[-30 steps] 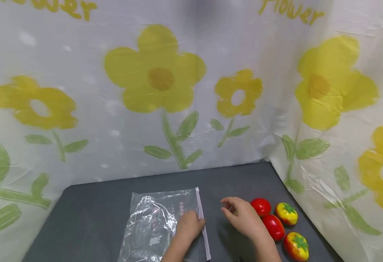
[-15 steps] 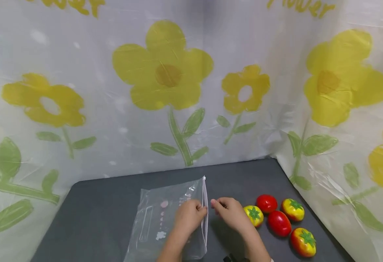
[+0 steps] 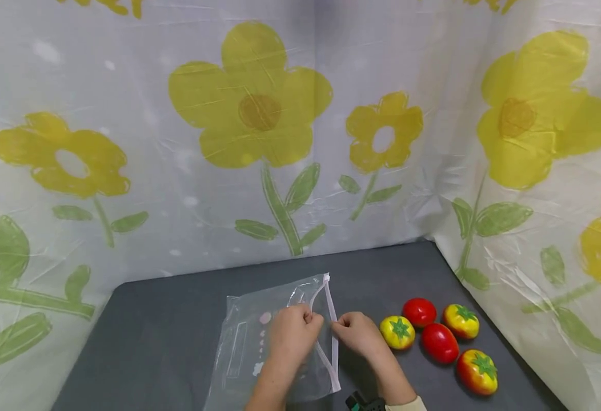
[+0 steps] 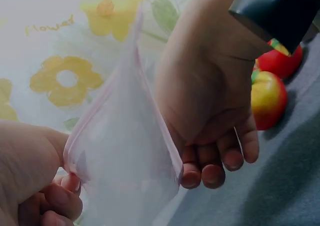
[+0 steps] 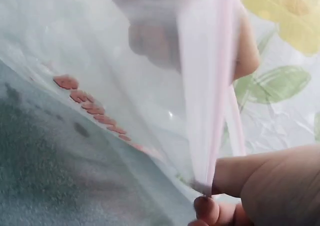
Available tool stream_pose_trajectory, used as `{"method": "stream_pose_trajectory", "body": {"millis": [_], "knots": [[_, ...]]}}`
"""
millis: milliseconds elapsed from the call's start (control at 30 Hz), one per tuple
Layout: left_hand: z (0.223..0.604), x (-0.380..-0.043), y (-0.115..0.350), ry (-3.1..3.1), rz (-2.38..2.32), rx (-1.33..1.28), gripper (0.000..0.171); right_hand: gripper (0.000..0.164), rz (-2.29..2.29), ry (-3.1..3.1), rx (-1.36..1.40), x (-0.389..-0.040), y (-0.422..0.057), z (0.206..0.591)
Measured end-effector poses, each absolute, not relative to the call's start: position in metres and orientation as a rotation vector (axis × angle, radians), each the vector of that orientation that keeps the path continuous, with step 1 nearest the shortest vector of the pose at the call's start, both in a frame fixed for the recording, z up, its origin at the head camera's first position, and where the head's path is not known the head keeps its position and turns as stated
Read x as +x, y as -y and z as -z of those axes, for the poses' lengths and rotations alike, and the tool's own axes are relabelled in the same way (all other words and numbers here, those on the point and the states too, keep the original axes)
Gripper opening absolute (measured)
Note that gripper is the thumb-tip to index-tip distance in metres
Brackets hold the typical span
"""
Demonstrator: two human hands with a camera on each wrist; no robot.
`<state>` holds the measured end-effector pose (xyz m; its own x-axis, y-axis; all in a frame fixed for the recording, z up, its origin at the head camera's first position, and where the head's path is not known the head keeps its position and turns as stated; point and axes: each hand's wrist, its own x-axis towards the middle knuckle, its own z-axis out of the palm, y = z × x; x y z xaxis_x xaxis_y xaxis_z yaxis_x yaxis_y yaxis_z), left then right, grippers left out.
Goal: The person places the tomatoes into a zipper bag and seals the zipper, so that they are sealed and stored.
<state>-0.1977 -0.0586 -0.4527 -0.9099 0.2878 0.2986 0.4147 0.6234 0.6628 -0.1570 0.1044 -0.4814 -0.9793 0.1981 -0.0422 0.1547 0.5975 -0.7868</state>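
A clear plastic zip bag (image 3: pixel 244 348) with a pale pink zip edge and small printed marks lies across the table, its mouth toward the right. My left hand (image 3: pixel 292 334) pinches one side of the mouth between thumb and fingers. The opposite edge is pinched by my right hand (image 3: pixel 359 337). Between the two hands the mouth gapes; in the left wrist view the zip edges (image 4: pixel 160 121) spread into a wide diamond. Seen from the right wrist, the right thumb (image 5: pixel 230 176) presses the zip strip against a finger, and the left hand shows blurred through the plastic.
Right of my right hand sit two red tomatoes (image 3: pixel 439 343) and several yellow-red fruits with green leafy tops, such as one (image 3: pixel 477 372) at the front right. The dark table (image 3: pixel 151 342) meets a white curtain (image 3: pixel 141 240) painted with yellow flowers.
My right hand has come left to the bag's mouth and taken hold of its edge. The two zip edges have drawn apart, and the yellow fruit behind that hand has come into view.
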Motion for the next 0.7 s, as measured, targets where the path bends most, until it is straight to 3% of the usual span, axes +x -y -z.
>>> {"method": "stream_pose_trajectory", "body": {"millis": [133, 400, 700], "knots": [[0.445, -0.199, 0.063, 2.684, 1.101, -0.542, 0.032, 0.039, -1.275, 2.801, -0.278, -0.158, -0.105, 0.482], [0.426, -0.198, 0.088, 2.589, 1.316, -0.424, 0.032, 0.031, -0.951, 2.823, -0.489, -0.155, -0.106, 0.484], [0.421, -0.203, 0.092, 2.659, 1.336, -0.425, 0.029, 0.031, -1.125, 2.733, -0.326, -0.156, -0.103, 0.476]]}}
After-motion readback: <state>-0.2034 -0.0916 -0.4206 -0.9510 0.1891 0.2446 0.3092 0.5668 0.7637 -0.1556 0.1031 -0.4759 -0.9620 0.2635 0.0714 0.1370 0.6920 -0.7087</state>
